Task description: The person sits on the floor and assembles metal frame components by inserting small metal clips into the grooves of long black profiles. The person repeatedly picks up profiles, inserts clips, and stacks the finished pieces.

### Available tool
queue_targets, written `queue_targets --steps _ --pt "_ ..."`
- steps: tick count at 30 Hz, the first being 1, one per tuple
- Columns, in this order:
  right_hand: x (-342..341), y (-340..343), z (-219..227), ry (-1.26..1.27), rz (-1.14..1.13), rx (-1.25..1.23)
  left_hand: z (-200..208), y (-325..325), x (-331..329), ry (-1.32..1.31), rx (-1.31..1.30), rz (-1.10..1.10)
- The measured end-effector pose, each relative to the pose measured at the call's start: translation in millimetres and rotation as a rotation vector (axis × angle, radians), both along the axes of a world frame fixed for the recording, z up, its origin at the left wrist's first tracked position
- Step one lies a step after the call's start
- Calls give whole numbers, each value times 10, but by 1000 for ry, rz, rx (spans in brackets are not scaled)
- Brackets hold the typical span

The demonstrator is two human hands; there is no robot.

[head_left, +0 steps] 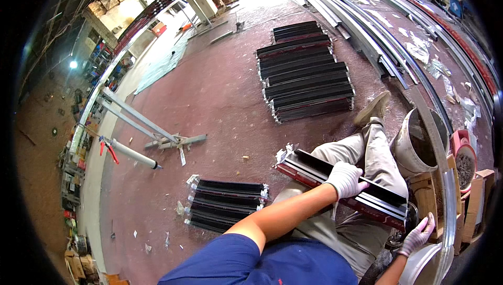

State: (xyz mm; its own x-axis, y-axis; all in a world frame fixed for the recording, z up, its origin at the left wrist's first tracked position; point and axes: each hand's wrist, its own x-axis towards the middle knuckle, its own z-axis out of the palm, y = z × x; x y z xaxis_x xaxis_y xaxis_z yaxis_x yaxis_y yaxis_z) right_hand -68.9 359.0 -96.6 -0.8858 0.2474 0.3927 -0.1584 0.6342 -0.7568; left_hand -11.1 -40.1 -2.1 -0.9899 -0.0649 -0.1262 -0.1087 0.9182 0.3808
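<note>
A short black and silver metal profile (385, 194) with a dark red printed side lies aslant across my lap. My gloved left hand (346, 180) is closed over its upper edge, near the middle. Crumpled clear wrapping clings to the profile's far left end. Beyond its right end, my gloved right hand (418, 236) is raised with fingertips pressed together; whatever they pinch, if anything, is too small to make out. Close to that hand are a wooden box (422, 186) and a white bucket (425, 264).
Similar black profiles (309, 83) lie in a stack ahead, and a smaller group (226, 205) lies at my left. A grey bucket (408, 149) and a red container (464, 154) stand right. A caulking gun (133, 154) and metal stand (178, 140) are left. Long metal bars (367, 39) run along the right.
</note>
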Motion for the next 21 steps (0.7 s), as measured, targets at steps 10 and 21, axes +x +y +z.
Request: queue_targets --steps 10,21 --pt "-147 1361 -2976 -743 239 604 64 156 -78 188 11 -47" --pt "-4 754 -2387 -779 185 571 24 151 -148 220 94 -36"
